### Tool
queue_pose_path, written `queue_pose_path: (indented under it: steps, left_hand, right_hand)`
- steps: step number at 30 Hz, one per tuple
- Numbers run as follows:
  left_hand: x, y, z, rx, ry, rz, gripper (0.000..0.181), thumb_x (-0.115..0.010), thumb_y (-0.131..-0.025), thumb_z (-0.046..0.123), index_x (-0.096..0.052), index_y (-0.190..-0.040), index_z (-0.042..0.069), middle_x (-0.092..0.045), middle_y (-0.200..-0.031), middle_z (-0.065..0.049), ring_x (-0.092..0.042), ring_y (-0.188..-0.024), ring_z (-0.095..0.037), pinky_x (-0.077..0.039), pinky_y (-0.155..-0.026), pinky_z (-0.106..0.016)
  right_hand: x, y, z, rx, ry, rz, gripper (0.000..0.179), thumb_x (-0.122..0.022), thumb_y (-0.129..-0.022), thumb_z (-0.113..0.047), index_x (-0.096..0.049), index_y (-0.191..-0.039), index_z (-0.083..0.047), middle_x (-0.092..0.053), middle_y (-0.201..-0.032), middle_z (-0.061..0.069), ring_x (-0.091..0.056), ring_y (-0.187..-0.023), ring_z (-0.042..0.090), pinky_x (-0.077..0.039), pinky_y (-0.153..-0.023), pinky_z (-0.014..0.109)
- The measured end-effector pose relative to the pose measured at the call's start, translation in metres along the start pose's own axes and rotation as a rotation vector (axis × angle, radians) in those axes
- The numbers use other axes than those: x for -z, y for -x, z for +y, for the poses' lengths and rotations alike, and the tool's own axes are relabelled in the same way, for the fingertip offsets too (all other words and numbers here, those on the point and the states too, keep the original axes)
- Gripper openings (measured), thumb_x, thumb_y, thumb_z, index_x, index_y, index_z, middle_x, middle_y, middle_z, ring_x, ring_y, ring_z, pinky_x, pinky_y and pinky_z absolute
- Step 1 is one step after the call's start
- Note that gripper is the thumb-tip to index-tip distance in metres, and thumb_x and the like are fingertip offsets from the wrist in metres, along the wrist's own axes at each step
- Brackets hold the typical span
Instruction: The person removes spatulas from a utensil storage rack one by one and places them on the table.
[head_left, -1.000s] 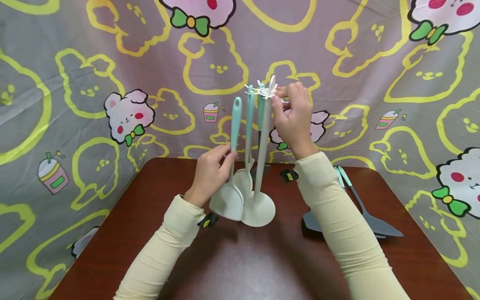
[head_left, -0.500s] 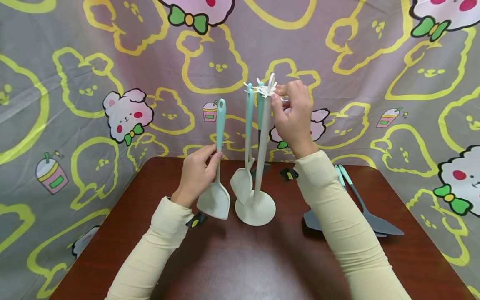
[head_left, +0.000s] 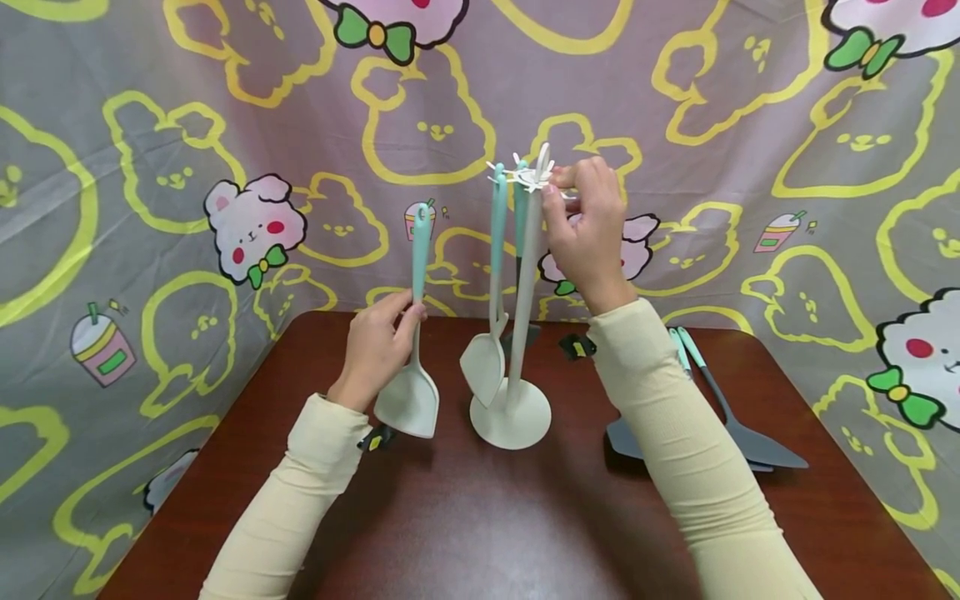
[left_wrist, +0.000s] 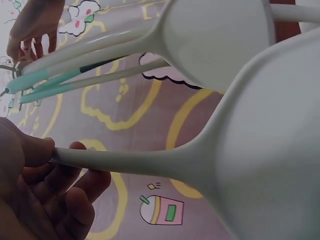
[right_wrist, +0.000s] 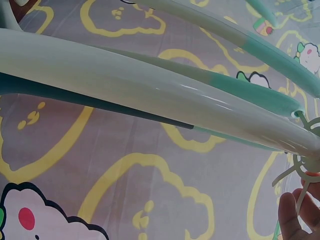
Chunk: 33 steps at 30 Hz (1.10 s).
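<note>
My left hand (head_left: 378, 348) pinches the shaft of a cream spatula (head_left: 408, 400) with a mint handle, held upright left of the utensil stand (head_left: 525, 308). In the left wrist view, thumb and fingers grip that spatula's shaft (left_wrist: 120, 161). With thumb and fingers, my right hand (head_left: 588, 229) holds the hooked top of the stand. More mint-handled utensils hang from the hooks, among them a cream turner (head_left: 483, 367) and a dark-headed one (head_left: 520, 337) partly behind the pole. In the right wrist view, fingertips (right_wrist: 289, 212) touch the hook ring, beside the pole (right_wrist: 150, 95).
Grey spatulas (head_left: 761, 446) with mint handles lie on the brown table (head_left: 487, 525) at the right, partly behind my right forearm. A patterned cloth (head_left: 300, 133) hangs behind and at both sides of the table.
My left hand has moved left with the cream spatula, away from the stand, so a gap now separates them. My right hand stays at the stand's top.
</note>
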<state>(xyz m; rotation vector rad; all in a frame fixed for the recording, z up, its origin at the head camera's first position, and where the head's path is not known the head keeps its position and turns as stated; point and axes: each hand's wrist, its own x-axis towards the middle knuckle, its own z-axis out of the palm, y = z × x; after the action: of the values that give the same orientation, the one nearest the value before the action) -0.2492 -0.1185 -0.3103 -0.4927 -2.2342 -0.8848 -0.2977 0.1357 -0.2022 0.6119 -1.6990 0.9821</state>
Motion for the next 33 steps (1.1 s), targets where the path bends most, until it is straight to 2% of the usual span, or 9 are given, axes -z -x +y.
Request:
queue_pose_path:
  steps: [6,14,21,28,31,33]
  left_hand:
    - [0.001,0.000,-0.011,0.024,-0.047,-0.008,0.015,-0.060,-0.098,0.017,-0.071,-0.098,0.006,-0.072,-0.084,-0.009,-0.048,-0.057,-0.019,-0.036,-0.055,-0.030]
    - [0.002,0.001,-0.029,0.088,-0.083,-0.051,0.017,-0.058,-0.100,0.020,-0.070,-0.095,0.009,-0.067,-0.078,-0.008,-0.045,-0.057,-0.020,-0.034,-0.054,-0.031]
    - [0.004,0.006,-0.045,0.141,-0.148,-0.083,0.018,-0.056,-0.100,0.022,-0.070,-0.093,0.012,-0.068,-0.078,-0.007,-0.053,-0.063,-0.024,-0.037,-0.056,-0.034]
    - [0.007,0.009,-0.055,0.164,-0.178,-0.078,0.017,-0.058,-0.099,0.020,-0.069,-0.090,0.011,-0.068,-0.076,-0.007,-0.049,-0.056,-0.023,-0.034,-0.051,-0.032]
    - [0.008,0.011,-0.059,0.184,-0.178,-0.086,0.017,-0.057,-0.099,0.021,-0.070,-0.093,0.010,-0.069,-0.079,-0.007,-0.050,-0.057,-0.023,-0.034,-0.051,-0.032]
    - [0.007,0.012,-0.062,0.203,-0.182,-0.098,0.019,-0.056,-0.100,0.023,-0.070,-0.095,0.011,-0.070,-0.081,-0.007,-0.052,-0.059,-0.024,-0.035,-0.052,-0.032]
  right_hand:
    - [0.000,-0.001,0.000,0.002,0.000,0.001,0.026,-0.051,-0.090,-0.017,-0.059,-0.086,0.007,-0.060,-0.090,0.021,-0.057,-0.094,0.033,-0.047,-0.065,0.022]
    - [0.002,-0.001,0.001,0.010,0.000,-0.021,0.023,-0.053,-0.090,-0.014,-0.060,-0.087,0.007,-0.061,-0.093,0.022,-0.056,-0.096,0.033,-0.045,-0.067,0.009]
    - [0.001,0.000,0.001,0.021,0.004,-0.029,0.023,-0.054,-0.091,-0.015,-0.060,-0.087,0.007,-0.060,-0.093,0.022,-0.058,-0.099,0.034,-0.045,-0.067,0.011]
    - [0.000,0.000,0.002,0.020,0.007,-0.029,0.024,-0.053,-0.091,-0.015,-0.059,-0.087,0.007,-0.060,-0.093,0.022,-0.057,-0.099,0.034,-0.046,-0.067,0.012]
    - [0.001,-0.001,0.002,0.020,0.007,-0.030,0.023,-0.054,-0.091,-0.015,-0.059,-0.087,0.007,-0.060,-0.093,0.022,-0.057,-0.099,0.034,-0.045,-0.067,0.009]
    - [0.002,-0.001,0.002,0.021,0.014,-0.029,0.024,-0.054,-0.090,-0.016,-0.059,-0.087,0.007,-0.060,-0.093,0.022,-0.057,-0.098,0.034,-0.046,-0.066,0.012]
